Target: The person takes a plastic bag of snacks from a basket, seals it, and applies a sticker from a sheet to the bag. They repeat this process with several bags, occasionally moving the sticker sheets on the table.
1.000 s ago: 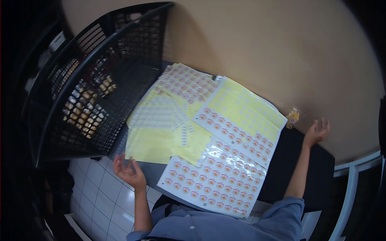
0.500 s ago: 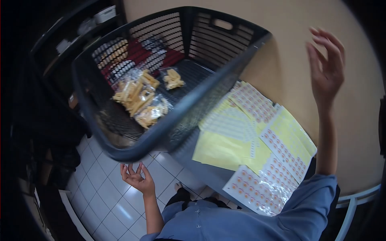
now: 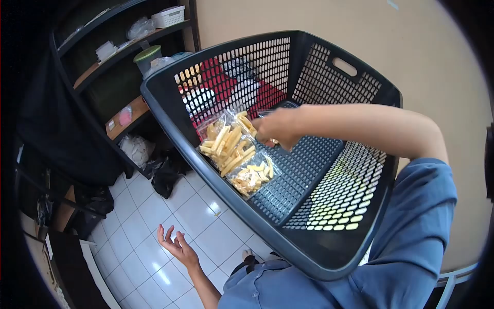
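A large black plastic basket (image 3: 329,257) with slotted walls stands before me. On its left side lie several clear bags of pale yellow snack sticks (image 3: 229,147), and one bag of smaller pieces (image 3: 252,177) is nearest the front wall. My right hand (image 3: 282,127) reaches down inside, its fingers curled around a small clear snack bag (image 3: 272,142) beside the pile. Most of that bag and the fingertips are hidden. Outside the basket, my left hand (image 3: 179,248) hangs over the tiled floor with its fingers apart, holding nothing.
Dark shelves (image 3: 128,44) at the left carry a white basket (image 3: 169,17), a green-lidded container (image 3: 148,54) and plastic bags. A black bag (image 3: 165,177) rests on the tiled floor (image 3: 139,206). Red cloth (image 3: 270,92) shows through the basket's back wall.
My right hand has come from the far right, raised in the air, down into the basket at the small snack bag. The basket appears further right, covering the yellow label sheets. My left hand remains open.
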A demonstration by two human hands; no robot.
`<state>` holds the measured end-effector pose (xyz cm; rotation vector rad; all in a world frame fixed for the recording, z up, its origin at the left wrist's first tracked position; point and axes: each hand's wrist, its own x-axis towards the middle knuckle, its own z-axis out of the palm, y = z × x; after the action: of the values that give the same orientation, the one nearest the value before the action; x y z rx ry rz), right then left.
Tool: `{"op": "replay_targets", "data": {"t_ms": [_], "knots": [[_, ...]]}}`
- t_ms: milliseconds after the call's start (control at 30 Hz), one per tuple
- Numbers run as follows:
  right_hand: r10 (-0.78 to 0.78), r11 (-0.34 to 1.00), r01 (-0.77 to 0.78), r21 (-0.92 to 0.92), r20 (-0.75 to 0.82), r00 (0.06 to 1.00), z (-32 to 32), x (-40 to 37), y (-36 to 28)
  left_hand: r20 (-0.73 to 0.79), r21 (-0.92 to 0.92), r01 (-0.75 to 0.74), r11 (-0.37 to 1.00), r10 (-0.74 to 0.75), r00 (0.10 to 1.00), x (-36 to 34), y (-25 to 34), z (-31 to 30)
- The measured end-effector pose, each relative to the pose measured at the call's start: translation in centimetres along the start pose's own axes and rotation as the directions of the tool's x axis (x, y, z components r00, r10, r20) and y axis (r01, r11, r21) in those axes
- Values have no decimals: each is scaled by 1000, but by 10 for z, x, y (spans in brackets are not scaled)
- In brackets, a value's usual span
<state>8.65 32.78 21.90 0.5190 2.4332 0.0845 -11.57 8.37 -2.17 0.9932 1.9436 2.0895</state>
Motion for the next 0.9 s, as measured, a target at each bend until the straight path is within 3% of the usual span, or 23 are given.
{"op": "replay_targets", "data": {"t_ms": [167,233,267,333,367,433,567,633,733,833,900], "knots": [[-25,993,3,120,184,983,78,76,44,8,70,126,990,-127,992,9,0,-4],[153,917,-238,320,267,951,100,94,52,14,83,155,984,-157,988,8,-6,-7],[149,916,-237,324,274,950,113,98,56,21,90,176,980,-179,984,7,-9,-6],[233,823,-181,538,-30,972,141,101,62,23,88,210,974,-212,977,5,-11,-3],[234,822,-185,538,-23,972,151,106,64,18,81,238,968,-240,971,4,-11,0],[243,797,-114,593,-143,959,153,110,60,31,69,257,964,-260,965,1,-11,7],[234,782,-158,603,-50,971,157,122,54,102,69,247,966,-253,962,-1,-15,12],[254,762,-118,636,-126,959,155,120,54,126,59,232,971,-238,963,-1,-19,10],[84,636,-21,772,-42,996,139,119,69,125,44,282,959,-285,950,1,-21,10],[10,621,-74,780,87,996,97,100,80,144,60,277,959,-283,948,5,-18,12],[-3,697,-23,717,35,999,62,79,81,184,27,292,956,-291,939,5,-21,11]]}}
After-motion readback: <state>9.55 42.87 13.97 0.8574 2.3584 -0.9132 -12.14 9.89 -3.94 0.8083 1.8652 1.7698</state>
